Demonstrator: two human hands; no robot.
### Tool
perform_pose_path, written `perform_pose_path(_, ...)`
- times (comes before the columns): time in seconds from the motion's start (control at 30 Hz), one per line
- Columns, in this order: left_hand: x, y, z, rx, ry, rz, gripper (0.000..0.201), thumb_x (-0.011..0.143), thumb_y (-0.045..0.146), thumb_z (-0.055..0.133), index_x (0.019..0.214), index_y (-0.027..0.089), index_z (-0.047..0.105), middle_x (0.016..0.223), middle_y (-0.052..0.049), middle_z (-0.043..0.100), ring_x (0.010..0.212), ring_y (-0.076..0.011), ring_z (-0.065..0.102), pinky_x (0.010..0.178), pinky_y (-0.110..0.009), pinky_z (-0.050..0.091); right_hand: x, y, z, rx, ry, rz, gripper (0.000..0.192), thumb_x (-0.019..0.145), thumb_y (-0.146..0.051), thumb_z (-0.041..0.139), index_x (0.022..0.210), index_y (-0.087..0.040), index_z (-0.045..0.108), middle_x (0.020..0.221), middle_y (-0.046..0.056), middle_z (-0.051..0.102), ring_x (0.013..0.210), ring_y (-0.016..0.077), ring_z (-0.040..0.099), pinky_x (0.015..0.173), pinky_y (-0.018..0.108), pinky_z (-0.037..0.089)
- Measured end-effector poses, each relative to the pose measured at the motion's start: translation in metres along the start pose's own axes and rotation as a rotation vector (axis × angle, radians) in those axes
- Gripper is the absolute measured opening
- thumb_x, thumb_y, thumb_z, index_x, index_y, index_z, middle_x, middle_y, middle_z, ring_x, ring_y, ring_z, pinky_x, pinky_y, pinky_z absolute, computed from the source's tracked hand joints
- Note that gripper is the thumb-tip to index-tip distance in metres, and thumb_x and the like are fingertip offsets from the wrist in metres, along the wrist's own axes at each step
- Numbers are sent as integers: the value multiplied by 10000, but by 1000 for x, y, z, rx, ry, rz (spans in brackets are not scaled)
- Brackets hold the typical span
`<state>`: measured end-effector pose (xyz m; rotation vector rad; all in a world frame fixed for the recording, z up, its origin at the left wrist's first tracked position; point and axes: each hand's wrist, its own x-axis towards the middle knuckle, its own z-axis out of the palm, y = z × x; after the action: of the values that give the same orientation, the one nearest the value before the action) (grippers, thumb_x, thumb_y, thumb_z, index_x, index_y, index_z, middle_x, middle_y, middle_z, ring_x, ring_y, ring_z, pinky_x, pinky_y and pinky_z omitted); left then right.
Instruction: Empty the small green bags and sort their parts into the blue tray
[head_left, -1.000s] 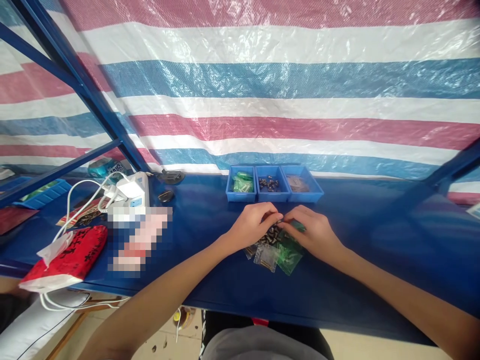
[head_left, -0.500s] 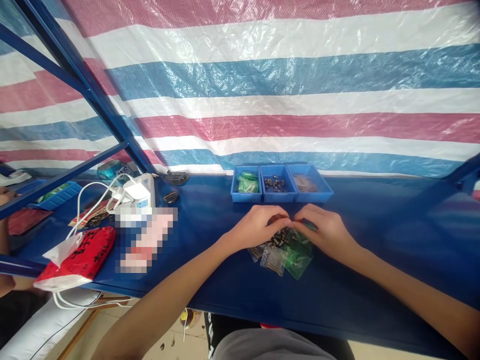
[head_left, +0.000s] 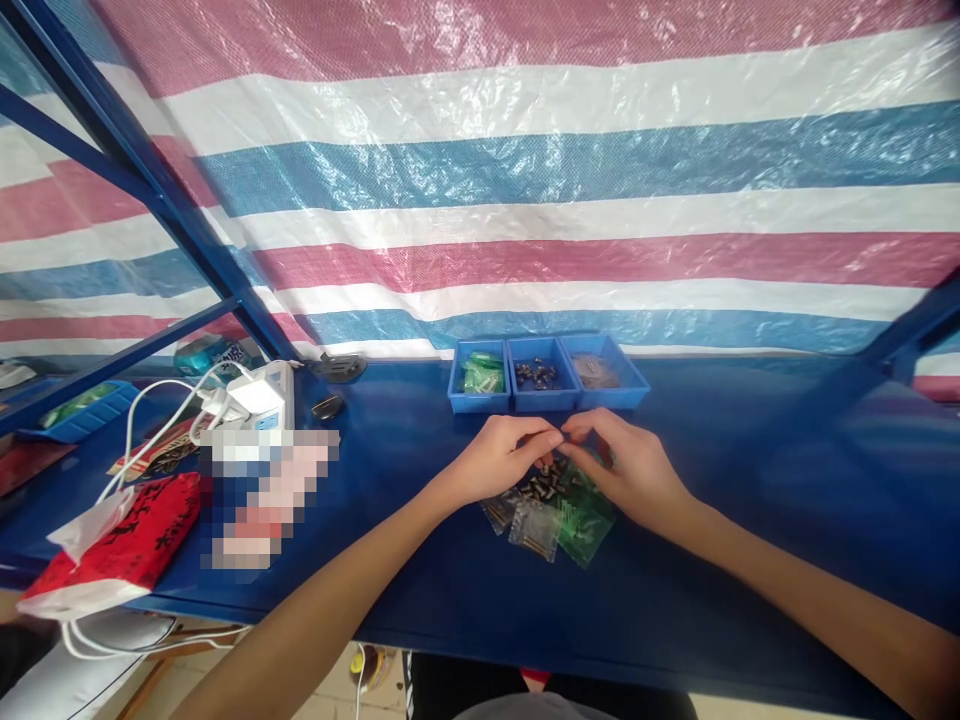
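My left hand (head_left: 501, 458) and my right hand (head_left: 630, 462) meet fingertip to fingertip above a small heap on the blue table. Both are closed in a pinch; whatever lies between the fingertips is too small to make out. Under them is a pile of small dark and silvery metal parts (head_left: 541, 486). Around the pile lie a clear plastic bag (head_left: 535, 528) with thin metal pieces inside, another clear bag (head_left: 498, 512) partly beneath it, and a green plastic bag (head_left: 586, 530) with pale slender pieces in it.
Behind my hands stand three joined blue bins: one with green bags (head_left: 482, 374), one with metal parts (head_left: 537, 376), one with clear bags (head_left: 597, 372). To the left are a power strip (head_left: 279, 400) with white cables, a red tissue pack (head_left: 142, 535) and a blue metal frame (head_left: 180, 235).
The view has shifted slightly, so the table things sit a little further left and lower. My hands remain pinched together over the heap. The person's arm at far left has left view.
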<state>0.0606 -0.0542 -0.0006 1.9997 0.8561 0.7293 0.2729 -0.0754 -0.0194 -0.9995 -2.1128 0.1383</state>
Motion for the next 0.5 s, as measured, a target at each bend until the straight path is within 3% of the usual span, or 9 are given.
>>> perform_pose_path(0.23, 0, 0, -2, -4, -4, -15, 271, 982, 400, 609, 1004, 176, 761, 875, -24, 726, 742, -135, 614, 633, -211, 425, 2, -1, -2, 38, 14, -128, 84, 992, -145, 588, 989, -220, 628, 862, 36, 682, 755, 184, 608, 647, 288, 481)
perform_pose_path(0.5, 1, -3, -3, -126, -28, -69, 263, 872, 415, 758, 964, 168, 755, 826, -26, 722, 720, -138, 628, 631, -220, 457, 0, 3, 0, 66, 6, -169, 124, 982, -114, 592, 1024, -220, 641, 913, 51, 691, 835, 198, 612, 683, 299, 497)
